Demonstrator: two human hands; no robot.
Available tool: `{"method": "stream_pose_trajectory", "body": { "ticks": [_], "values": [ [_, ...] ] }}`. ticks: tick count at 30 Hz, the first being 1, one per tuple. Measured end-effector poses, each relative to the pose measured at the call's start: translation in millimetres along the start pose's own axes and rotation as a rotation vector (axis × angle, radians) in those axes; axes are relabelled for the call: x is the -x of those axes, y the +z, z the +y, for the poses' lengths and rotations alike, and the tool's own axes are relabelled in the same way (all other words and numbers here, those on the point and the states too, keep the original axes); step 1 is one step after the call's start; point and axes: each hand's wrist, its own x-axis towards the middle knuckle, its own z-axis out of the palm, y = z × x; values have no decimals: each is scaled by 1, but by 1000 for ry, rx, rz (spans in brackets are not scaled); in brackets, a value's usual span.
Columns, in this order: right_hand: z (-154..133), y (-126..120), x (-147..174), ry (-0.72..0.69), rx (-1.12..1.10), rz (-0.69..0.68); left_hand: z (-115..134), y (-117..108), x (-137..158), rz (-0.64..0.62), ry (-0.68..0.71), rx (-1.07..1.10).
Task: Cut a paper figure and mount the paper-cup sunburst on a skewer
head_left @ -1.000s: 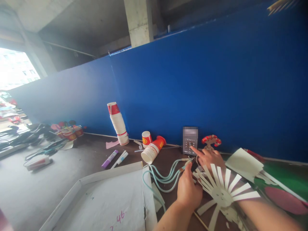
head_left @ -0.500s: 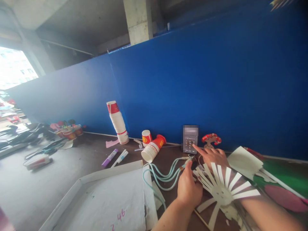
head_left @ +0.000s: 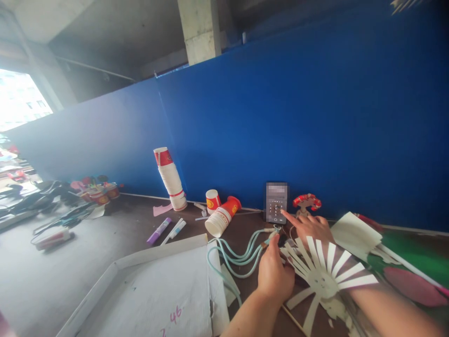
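Note:
A phone [head_left: 276, 202] with a keypad on its screen stands leaning against the blue wall. My right hand [head_left: 313, 229] reaches across to it, palm down, and its stretched index finger touches or nearly touches the lower right of the screen. Below the phone is my left hand [head_left: 275, 274], thumb up and fingers curled; what they close on is hidden. Its thumb lies close to the metal clip of a pale blue cord [head_left: 242, 257]. A white paper cut-out with strips like rays and a drawn face [head_left: 324, 281] partly covers my right forearm.
A white shallow box [head_left: 164, 290] lies in front. Behind it are a leaning stack of paper cups [head_left: 171, 183], a fallen stack of cups [head_left: 220, 219], a purple glue stick [head_left: 159, 231] and a white pen [head_left: 174, 230]. A red-topped figure [head_left: 306, 204] stands beside the phone.
My right index fingertip stays at the phone's keypad with barely any movement. The whole view has shifted slightly. My left hand keeps its place.

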Motion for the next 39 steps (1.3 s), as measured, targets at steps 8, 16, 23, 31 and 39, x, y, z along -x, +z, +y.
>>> {"method": "stream_pose_trajectory", "body": {
  "ticks": [8, 16, 23, 31, 39],
  "values": [
    [0, 2, 0, -7, -9, 26, 2, -1, 0, -7, 0, -1],
    [0, 5, 0, -7, -4, 41, 0, 0, 0, -8, 7, 0],
    [-1, 1, 1, -10, -1, 74, -2, 1, 0, 3, 22, -10],
    [0, 3, 1, -28, -21, 145, 0, 0, 0, -2, 0, -1],
    [9, 0, -2, 80, -164, 253, 3, -2, 0, -9, 4, 5]
  ]
}}
